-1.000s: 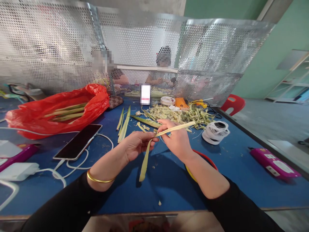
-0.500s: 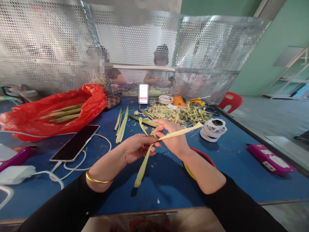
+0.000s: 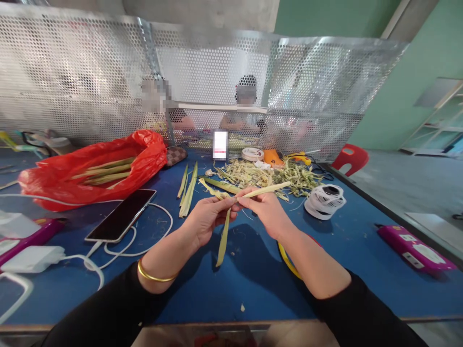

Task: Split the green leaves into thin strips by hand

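Observation:
Both hands hold one long pale green leaf strip (image 3: 223, 236) above the blue table (image 3: 253, 279). My left hand (image 3: 208, 217) pinches it where the lower end hangs down toward the table. My right hand (image 3: 265, 212) pinches the other part, which points up and right over the pile of leaf scraps (image 3: 267, 174). The fingertips of both hands meet at the bend of the strip. Both wrists come out of black sleeves; a gold bangle (image 3: 155, 275) sits on the left one.
A red plastic bag (image 3: 90, 168) with green stalks lies at the back left. A phone (image 3: 123, 214) on a white cable, a white charger (image 3: 32, 258), loose leaf strips (image 3: 188, 185), a spool of white string (image 3: 324, 198), magenta cases (image 3: 414, 246) and a perforated metal screen (image 3: 217, 82) surround the work spot. Two people sit behind the screen.
The hands have drawn closer together and the hanging end of the strip is shorter and hangs more straight down. The view has shifted slightly.

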A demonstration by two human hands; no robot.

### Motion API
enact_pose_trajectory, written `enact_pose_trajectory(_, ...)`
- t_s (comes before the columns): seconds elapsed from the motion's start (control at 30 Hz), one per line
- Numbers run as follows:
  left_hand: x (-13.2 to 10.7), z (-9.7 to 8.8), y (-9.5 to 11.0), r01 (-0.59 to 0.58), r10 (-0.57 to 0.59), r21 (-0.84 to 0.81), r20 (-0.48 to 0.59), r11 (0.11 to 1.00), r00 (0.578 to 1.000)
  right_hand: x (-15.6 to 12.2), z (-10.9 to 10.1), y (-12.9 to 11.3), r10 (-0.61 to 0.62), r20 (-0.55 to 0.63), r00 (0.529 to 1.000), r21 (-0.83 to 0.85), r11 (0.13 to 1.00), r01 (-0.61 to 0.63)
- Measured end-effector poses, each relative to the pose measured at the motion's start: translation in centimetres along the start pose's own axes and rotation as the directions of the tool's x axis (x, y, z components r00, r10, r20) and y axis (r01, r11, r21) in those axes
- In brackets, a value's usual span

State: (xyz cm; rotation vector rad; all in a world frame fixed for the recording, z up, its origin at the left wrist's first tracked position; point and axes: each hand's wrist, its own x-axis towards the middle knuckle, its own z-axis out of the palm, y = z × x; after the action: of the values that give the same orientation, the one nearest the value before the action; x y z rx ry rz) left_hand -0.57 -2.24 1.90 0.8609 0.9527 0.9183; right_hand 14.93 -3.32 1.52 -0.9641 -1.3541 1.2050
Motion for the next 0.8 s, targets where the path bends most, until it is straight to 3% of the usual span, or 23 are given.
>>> enact_pose_trajectory(0.1, 0.1, -0.2, -0.1, 0.012, -0.013, 0.013, 0.045, 1.0, 0.999, 0.0, 0.3, 0.2, -0.005, -0.082, 0.997, 0.027, 1.0, 0.007)
enact_pose_trajectory(0.23, 0.0, -0.1, 0.2, 0.031, -0.032, 0.014, 0.059, 0.999, 0.998, 0.2, 0.1, 0.5, -0.004, -0.105, 0.994, 0.033, 0.999, 0.007)
enact_pose_trajectory(0.53, -0.1, 0.4, -0.3, -0.062, 0.059, 0.208, 0.019, 0.976, 0.998, 0.0, 0.6, 1.0, 0.028, -0.192, 0.981, 0.014, 1.0, -0.025)
enact_pose_trajectory(0.8, -0.2, 0.2, 0.1, -0.056, 0.054, 0.258, 0.015, 0.964, 0.998, 0.3, 0.3, 1.4, 0.175, -0.068, 0.982, 0.132, 0.977, -0.165)
